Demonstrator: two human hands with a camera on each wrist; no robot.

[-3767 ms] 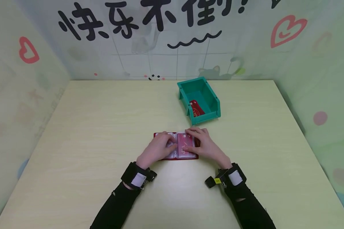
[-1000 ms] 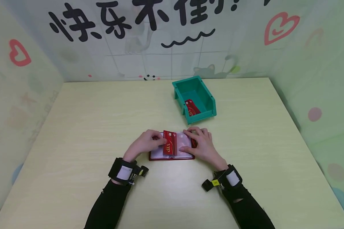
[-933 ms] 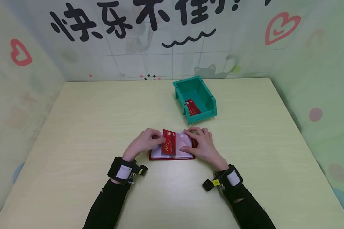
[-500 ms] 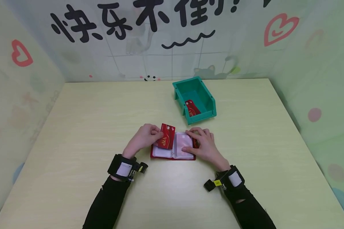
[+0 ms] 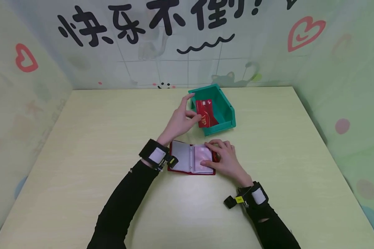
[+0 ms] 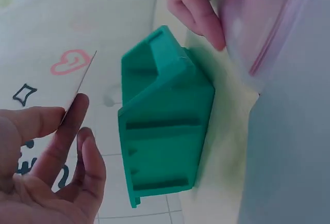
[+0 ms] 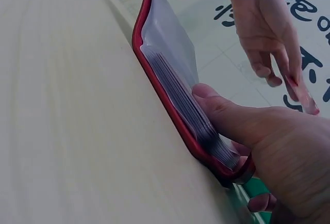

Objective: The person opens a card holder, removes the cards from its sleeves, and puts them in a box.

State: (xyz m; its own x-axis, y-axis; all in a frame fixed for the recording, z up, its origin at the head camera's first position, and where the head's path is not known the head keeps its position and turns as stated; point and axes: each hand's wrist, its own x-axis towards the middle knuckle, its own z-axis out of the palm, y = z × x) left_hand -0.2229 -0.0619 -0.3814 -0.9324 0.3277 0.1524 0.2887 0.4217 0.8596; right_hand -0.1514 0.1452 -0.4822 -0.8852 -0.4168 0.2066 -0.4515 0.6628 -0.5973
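Observation:
A red VIP card (image 5: 203, 112) is pinched between the thumb and fingers of my left hand (image 5: 180, 121), held over the left side of the green bin (image 5: 221, 129). In the left wrist view the card (image 6: 81, 85) shows edge-on, apart from the bin wall (image 6: 165, 154). Another red card (image 5: 213, 119) lies inside the bin, partly covered by the held one. On the table, a small red-covered card holder (image 5: 180, 156) lies spread with clear sleeves. My right hand (image 5: 225, 159) grips its right side, thumb on the stacked sleeves (image 7: 180, 92) in the right wrist view.
The light wooden table (image 5: 112, 131) runs back to a printed wall (image 5: 162, 65) with black lettering and hearts. Patterned side panels stand at left and right. The bin sits behind the card holder, its low front toward me.
My left hand drew the VIP card up off the card holder's left page and carried it forward and right to the bin. The right hand stays at the card holder.

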